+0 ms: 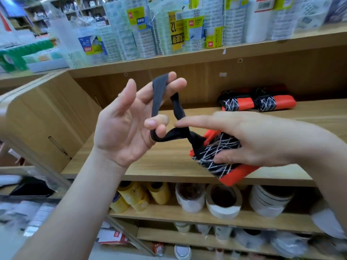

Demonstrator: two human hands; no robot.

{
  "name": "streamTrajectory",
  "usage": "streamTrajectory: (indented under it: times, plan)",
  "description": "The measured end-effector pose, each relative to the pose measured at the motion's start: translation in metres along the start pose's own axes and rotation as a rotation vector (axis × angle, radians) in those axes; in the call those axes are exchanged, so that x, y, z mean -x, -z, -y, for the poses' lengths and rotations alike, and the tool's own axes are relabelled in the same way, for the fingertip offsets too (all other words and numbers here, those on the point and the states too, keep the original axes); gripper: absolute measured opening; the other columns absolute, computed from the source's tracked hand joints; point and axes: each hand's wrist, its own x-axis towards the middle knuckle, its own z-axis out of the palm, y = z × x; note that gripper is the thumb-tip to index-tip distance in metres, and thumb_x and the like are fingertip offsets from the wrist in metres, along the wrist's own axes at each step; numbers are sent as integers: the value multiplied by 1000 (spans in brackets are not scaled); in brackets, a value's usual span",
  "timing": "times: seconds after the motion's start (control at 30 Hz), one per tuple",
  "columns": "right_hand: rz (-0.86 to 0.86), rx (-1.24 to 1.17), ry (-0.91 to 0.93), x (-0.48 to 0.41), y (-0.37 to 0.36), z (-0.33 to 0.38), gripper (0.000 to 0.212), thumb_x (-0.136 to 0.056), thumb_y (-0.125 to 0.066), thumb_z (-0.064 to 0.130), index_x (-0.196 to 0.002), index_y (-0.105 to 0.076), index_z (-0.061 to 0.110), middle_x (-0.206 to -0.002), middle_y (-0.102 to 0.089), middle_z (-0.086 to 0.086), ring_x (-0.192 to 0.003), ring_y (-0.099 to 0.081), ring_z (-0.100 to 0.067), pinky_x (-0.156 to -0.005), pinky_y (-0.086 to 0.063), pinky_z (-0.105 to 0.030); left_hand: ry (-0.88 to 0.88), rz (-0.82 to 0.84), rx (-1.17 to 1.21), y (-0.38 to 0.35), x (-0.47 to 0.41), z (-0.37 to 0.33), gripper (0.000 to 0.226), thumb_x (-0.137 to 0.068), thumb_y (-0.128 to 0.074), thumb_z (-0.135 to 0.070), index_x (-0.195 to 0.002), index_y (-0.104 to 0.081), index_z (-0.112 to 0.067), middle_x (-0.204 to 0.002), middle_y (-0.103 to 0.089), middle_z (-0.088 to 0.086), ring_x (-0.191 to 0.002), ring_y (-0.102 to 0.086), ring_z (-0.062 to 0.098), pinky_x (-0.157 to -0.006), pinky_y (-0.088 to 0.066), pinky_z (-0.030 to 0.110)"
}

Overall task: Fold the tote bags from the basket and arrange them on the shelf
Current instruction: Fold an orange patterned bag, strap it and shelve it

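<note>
Left hand point(122, 124) up closest, fingers spread wide with the black strap point(155, 102) looped over them, hooked at the top by two fingertips and at the bottom by a curled finger. Right hand point(253, 139) grips the folded tote bag point(219, 156) just above the shelf point(169, 162) front edge, thumb under, forefinger out straight touching the strap.

The danger, I'd say: the loop slips off those open fingers, the bundle springs loose, or it drops past the shelf edge onto the tape rolls point(223, 201) below the shelf.

Long axis runs diagonally, strap end aimed up towards the left hand, red end tipped down at the shelf front. Two finished bundles point(238, 103) lie at the shelf's back.
</note>
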Motion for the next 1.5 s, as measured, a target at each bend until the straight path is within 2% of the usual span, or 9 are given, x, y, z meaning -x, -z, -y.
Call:
streamTrajectory:
  times: [0.1,0.23,0.47,0.7,0.83,1.0,1.17,1.27,1.5]
  plan:
    - [-29,211,-47,-9,1,14,90,-92,-61,36,-127,10,79,-101,-50,13,-91,-51,-8,-86,-46,-32,-5,20,-15,-5,-9,6,70,-96,-53,-37,-149,-22,-5,-147,-34,19,-72,-64,27,-77,-58,43]
    - [-136,252,-40,-18,-10,7,64,-90,-59,28,-131,-23,62,-93,-52,11,-85,-54,-9,-78,-49,-37,-43,21,16,-2,-8,16,73,-95,-53,-46,-148,-24,-5,-148,-34,17,-73,-65,26,-78,-59,42]
    - [-189,-374,-8,-20,-15,-25,14,-93,-66,17,-103,-70,25,-89,-69,5,-81,-65,-15,-74,-50,-30,-193,-517,-124,11,13,31,40,-87,-57,-19,-124,-57,-4,-95,-61,5,-74,-63,12,-77,-57,30]
    - [26,-785,1,-20,-21,-41,8,-85,-68,16,-89,-72,20,-83,-69,-1,-73,-64,-13,-66,-50,-22,-1,-528,-1093,13,32,6,113,-53,-93,-22,-148,-32,-35,-152,-38,-13,-140,-36,6,-108,-38,33]
    - [192,-889,43,-19,-18,-44,10,-85,-62,13,-88,-70,19,-79,-67,-1,-66,-63,-14,-61,-49,-22,-149,-200,-2007,-1,18,4,59,-69,-85,-31,-124,-62,-27,-147,-42,-6,-142,-31,14,-115,-30,40]
    - [304,-1061,66,-18,-28,-54,9,-85,-67,19,-94,-67,18,-85,-64,-9,-66,-62,-17,-61,-52,-26,-58,-111,-995,0,11,1,16,-80,-75,-32,-79,-73,-16,-71,-69,1,-70,-66,21,-75,-53,42]
    - [296,-1208,122,-11,-39,-54,64,-80,-77,22,-137,-50,32,-103,-64,-18,-82,-64,-27,-76,-54,-37,-16,-117,-210,7,4,11,39,-101,-43,-32,-123,-61,-4,-77,-69,4,-50,-62,6,-62,-58,25]
    - [86,-1047,89,1,-25,-40,89,-79,-80,21,-144,-30,55,-110,-60,-22,-89,-59,-38,-83,-51,-45,-4,-143,-80,9,4,7,51,-104,-32,-36,-138,-45,-1,-104,-67,14,-60,-67,13,-68,-61,31]
    - [-4,175,-49,-8,-11,12,90,-93,-62,34,-125,11,76,-125,-47,28,-109,-49,0,-94,-41,-22,-6,-178,-171,1,-10,13,67,-98,-27,-51,-138,-42,1,-106,-68,11,-62,-66,13,-67,-60,31]
